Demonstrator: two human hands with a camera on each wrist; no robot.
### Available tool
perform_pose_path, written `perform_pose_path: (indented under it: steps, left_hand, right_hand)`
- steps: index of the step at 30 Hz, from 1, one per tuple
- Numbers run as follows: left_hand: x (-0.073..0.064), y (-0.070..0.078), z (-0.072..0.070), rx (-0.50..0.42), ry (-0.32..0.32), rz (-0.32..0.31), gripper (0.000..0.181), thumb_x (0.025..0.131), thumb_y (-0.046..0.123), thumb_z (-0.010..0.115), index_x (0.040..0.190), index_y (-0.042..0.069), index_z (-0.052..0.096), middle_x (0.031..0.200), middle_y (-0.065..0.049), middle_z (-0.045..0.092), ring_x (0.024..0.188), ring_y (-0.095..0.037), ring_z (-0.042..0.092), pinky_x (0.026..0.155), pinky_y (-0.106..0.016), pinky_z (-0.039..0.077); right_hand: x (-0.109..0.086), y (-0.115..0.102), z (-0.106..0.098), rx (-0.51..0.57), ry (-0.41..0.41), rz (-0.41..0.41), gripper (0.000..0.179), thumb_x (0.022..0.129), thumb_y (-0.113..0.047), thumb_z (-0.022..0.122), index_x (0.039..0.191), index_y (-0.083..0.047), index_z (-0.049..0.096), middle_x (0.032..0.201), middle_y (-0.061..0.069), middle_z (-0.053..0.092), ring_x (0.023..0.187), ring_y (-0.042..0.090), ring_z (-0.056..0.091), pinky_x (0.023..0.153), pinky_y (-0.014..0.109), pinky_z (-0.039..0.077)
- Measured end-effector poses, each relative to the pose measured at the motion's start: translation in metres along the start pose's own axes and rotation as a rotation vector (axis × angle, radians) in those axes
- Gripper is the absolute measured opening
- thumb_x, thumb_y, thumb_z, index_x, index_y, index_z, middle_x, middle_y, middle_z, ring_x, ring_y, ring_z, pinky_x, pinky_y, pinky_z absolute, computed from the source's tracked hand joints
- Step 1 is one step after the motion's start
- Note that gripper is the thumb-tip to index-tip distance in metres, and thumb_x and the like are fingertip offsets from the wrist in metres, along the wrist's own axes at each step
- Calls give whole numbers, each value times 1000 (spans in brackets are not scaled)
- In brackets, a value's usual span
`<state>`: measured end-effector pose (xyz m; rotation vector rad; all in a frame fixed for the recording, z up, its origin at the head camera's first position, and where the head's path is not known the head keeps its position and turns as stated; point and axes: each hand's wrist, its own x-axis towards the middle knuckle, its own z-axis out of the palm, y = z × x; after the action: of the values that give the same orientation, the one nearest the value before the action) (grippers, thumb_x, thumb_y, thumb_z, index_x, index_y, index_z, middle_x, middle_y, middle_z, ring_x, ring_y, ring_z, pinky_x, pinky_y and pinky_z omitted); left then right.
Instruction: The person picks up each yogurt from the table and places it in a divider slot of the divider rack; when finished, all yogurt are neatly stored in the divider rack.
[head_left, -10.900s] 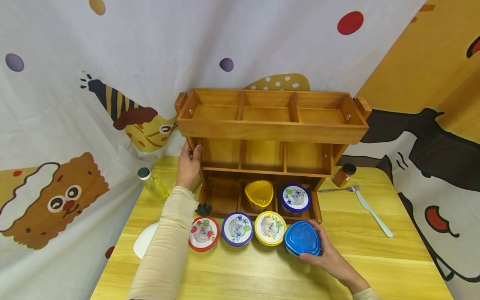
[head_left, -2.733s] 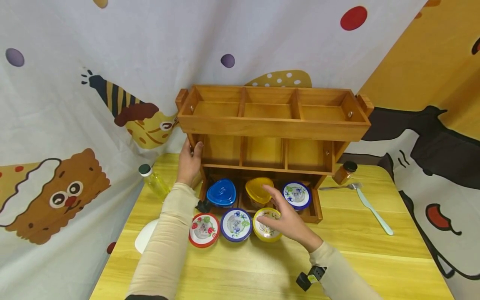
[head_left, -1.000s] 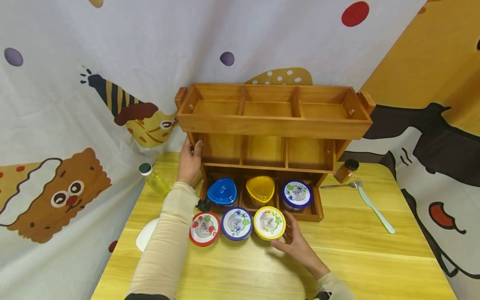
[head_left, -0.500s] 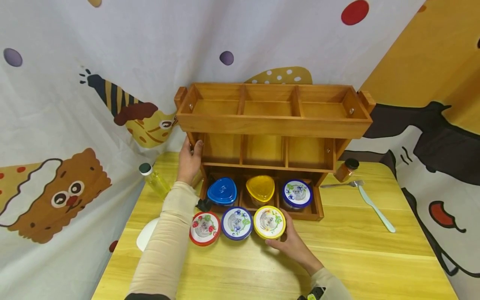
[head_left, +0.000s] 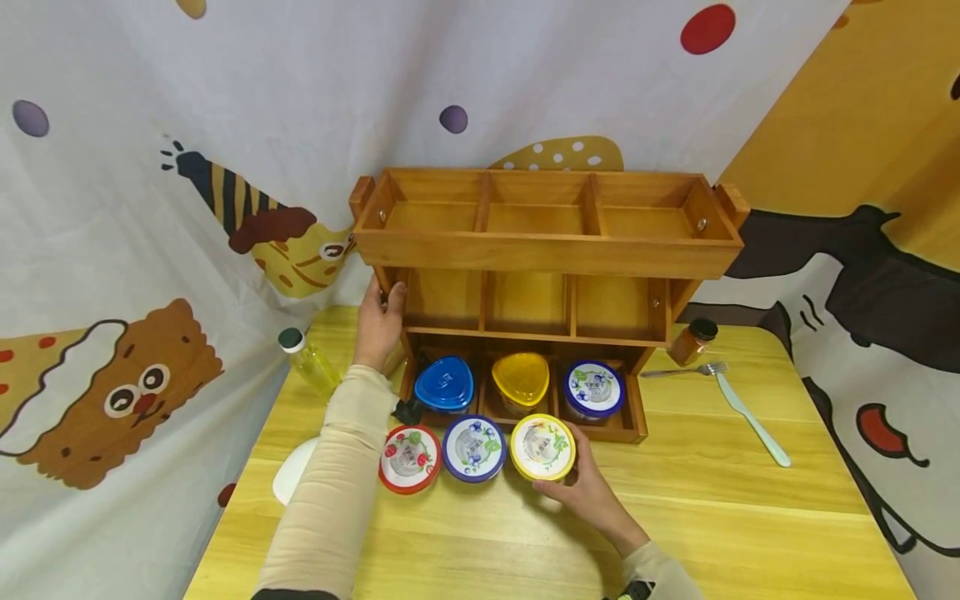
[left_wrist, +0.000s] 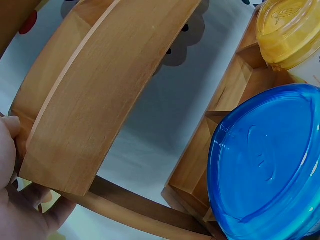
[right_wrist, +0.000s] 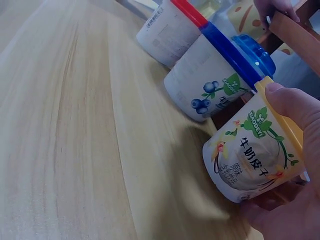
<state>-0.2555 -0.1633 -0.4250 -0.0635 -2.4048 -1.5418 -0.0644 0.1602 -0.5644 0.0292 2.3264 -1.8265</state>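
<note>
My right hand grips a yellow-lidded yogurt tub, thumb at the lid and fingers round its far side. In the right wrist view this white tub shows printed flowers. My left hand holds the left side of a three-tier wooden rack below its top tray. A blue-lidded yogurt tub and a red-lidded yogurt tub stand in front of the rack. The bottom tier holds a blue three-cornered container, a yellow three-cornered container and another blue-lidded tub.
Left of the rack stands an oil-coloured bottle, and a white dish lies partly under my left sleeve. On the right are a dark-lidded jar, a fork and a pale green knife. A printed curtain hangs behind.
Earlier my right hand held the blue three-cornered container in front; it now sits in the bottom tier's left compartment. That hand took hold of the yellow-lidded tub, which has shifted slightly right.
</note>
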Motion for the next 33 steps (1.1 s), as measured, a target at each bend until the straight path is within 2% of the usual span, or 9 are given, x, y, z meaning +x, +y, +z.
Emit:
perform_pose_path:
  steps: [6,9,14,18,24,33]
  left_hand:
    - [0,-1,0,3,-2,-9,45,106,29,45,148,13,40,144,-19,50,130,-35,50,107,-52,42]
    - [0,0,0,10,-4,-13,46,106,30,45,148,14,39,146,-18,49,132,-35,49,108,-52,41]
    - [-1,1,-1,2,-6,-8,46,106,30,45,148,15,39,146,-17,49,131,-34,50,107,-52,42]
    - [-1,1,-2,0,-8,-14,46,106,32,44,149,16,39,146,-17,49,131,-34,49,107,-51,42]
    - [-2,2,-2,8,-10,-21,49,106,34,44,150,16,37,147,-16,48,133,-35,48,109,-51,40]
    - [-1,1,-1,4,-10,-13,46,106,32,44,148,14,40,145,-17,50,130,-35,50,107,-52,42]
  right_hand:
    - [-10,-6,-7,-35,16,-19,108,72,-20,89,154,-18,19,152,15,35,135,35,43,112,52,33]
    - [-17,-11,-12,-36,31,-42,107,73,-19,88,154,-19,19,152,12,35,133,30,44,110,42,37]
    - [-26,-24,-19,30,41,-114,103,76,-10,85,154,-20,18,149,10,36,129,11,47,102,19,40]
    - [-33,-40,-24,82,37,-190,104,77,-1,82,155,-17,14,151,12,31,129,0,44,102,12,37]
    - [-41,-69,-35,95,46,-248,106,79,4,78,156,-17,9,150,11,27,130,-1,42,100,9,37]
    - [-38,-104,-60,149,73,-388,109,76,18,73,156,-18,8,151,8,26,132,9,41,103,14,40]
